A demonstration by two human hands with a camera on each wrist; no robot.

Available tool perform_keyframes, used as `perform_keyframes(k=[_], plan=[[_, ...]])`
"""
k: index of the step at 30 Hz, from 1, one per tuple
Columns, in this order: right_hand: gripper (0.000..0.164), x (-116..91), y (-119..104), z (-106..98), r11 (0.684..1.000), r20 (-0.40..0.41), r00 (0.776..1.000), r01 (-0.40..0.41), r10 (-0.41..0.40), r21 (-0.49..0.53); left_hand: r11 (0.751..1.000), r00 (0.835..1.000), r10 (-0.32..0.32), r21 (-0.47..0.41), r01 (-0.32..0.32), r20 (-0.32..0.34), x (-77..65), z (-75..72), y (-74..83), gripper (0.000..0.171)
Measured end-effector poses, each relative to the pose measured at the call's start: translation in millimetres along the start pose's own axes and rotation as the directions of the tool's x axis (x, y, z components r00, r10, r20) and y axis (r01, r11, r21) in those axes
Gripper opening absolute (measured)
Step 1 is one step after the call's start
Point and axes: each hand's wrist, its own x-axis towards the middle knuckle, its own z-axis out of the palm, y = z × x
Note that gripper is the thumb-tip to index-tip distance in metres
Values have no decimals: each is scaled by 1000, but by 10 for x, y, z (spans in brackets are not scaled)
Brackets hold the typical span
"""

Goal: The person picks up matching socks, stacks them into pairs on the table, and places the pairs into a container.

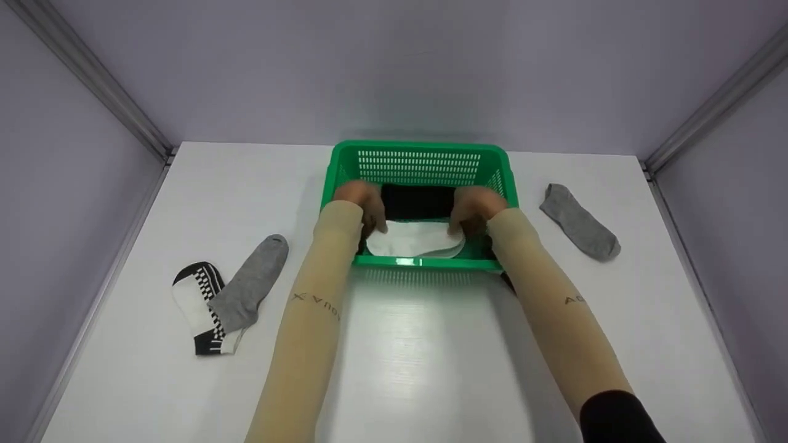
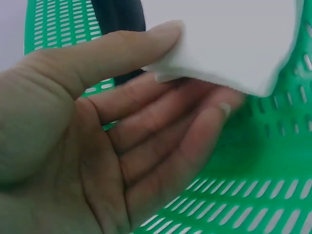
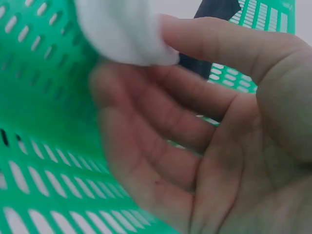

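Observation:
A pair of white socks (image 1: 412,239) lies level across the near part of a green basket (image 1: 418,147). My left hand (image 1: 367,204) pinches its left end, thumb above and fingers beneath, as the left wrist view shows for the white sock cloth (image 2: 219,44). At the opposite end, my right hand (image 1: 476,206) holds the cloth (image 3: 122,34) between thumb and fingers. Behind the white pair, a black sock bundle (image 1: 417,202) stretches across the basket between both hands. How far the white pair is from the basket floor is hard to tell.
Left of the basket, a grey sock (image 1: 252,284) overlaps a white sock with black checks (image 1: 196,304). Another grey sock (image 1: 580,223) lies to the right. A dark item (image 1: 508,283) shows partly beside the right sleeve. Walls (image 1: 418,74) enclose the white table (image 1: 400,369).

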Motion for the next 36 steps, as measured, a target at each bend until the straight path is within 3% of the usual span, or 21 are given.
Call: perform_keyframes(k=[3,5,7,8,10,13,15,17,23,29,36], plan=[[22,-76,-93,-17,995,-73,994,72,-76,-64,996,998,36,84,-32,-56,-130,-39,83,24],[22,-107,-148,-17,988,-47,989,137,-141,-76,985,994,90,154,-79,-65,-176,-62,143,24],[13,-123,-183,-5,981,47,983,179,-176,-73,972,990,140,190,-136,-6,-170,-71,194,22],[7,-122,-190,7,981,105,979,184,-177,-62,967,987,155,197,-162,49,-148,-69,210,23],[10,-110,-179,38,985,206,967,163,-150,-48,967,974,155,178,-184,166,-88,-57,230,23],[14,-68,-124,81,990,257,960,133,-116,-52,977,949,104,147,-154,297,-7,-21,221,24],[13,-34,-80,101,990,253,961,130,-115,-44,987,943,61,123,-106,328,28,3,200,24],[11,1,-39,102,990,255,959,137,-125,-33,991,943,42,110,-82,330,43,20,179,23],[13,45,56,48,986,260,955,158,-140,-47,985,943,75,121,-119,324,10,21,193,26],[14,49,97,82,990,232,965,134,-122,-37,982,941,75,141,-128,331,87,33,172,29],[11,109,101,71,993,202,973,115,-113,2,967,952,110,189,-169,286,93,29,152,30]])
